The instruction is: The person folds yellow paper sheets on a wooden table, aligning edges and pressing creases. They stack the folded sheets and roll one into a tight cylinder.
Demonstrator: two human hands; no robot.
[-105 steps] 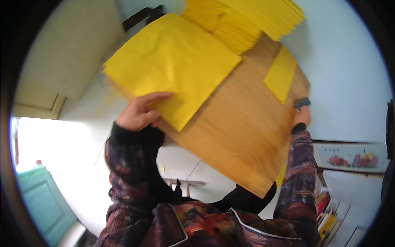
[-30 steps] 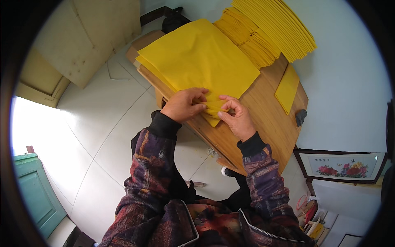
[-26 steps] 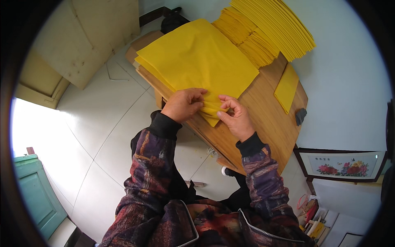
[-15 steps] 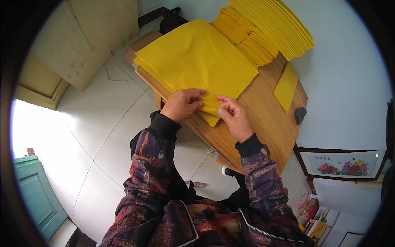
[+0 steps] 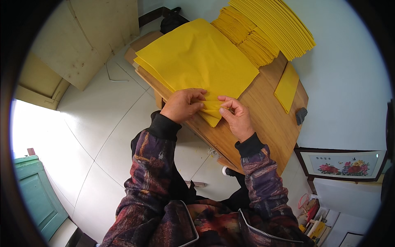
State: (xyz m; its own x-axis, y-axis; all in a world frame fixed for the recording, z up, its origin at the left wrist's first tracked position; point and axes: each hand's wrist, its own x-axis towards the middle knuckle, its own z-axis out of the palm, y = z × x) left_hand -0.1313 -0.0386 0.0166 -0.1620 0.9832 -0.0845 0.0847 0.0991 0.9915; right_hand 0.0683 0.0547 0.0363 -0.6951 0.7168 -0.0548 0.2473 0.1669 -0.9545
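A large yellow cloth sheet [image 5: 197, 57], perhaps felt, lies on other yellow layers on the wooden table. At its near end, my left hand [image 5: 181, 106] pinches a gathered fold, thumb against fingers. Just to the right, my right hand [image 5: 237, 117] grips the same fold between thumb and fingers. Small pleats run between the two hands, and a corner of cloth hangs below them near the table edge. My fingers hide part of the folded area.
Tall stacks of folded yellow cloth [image 5: 271, 29] stand at the table's back right. A folded yellow piece [image 5: 286, 87] and a small dark grey block [image 5: 300, 115] rest on the wooden tabletop [image 5: 267, 119]. A framed flower picture [image 5: 341, 164] leans at the right.
The cloth fold between my hands has shifted slightly, with its pleat now showing more clearly. Both hands stay almost where they were.
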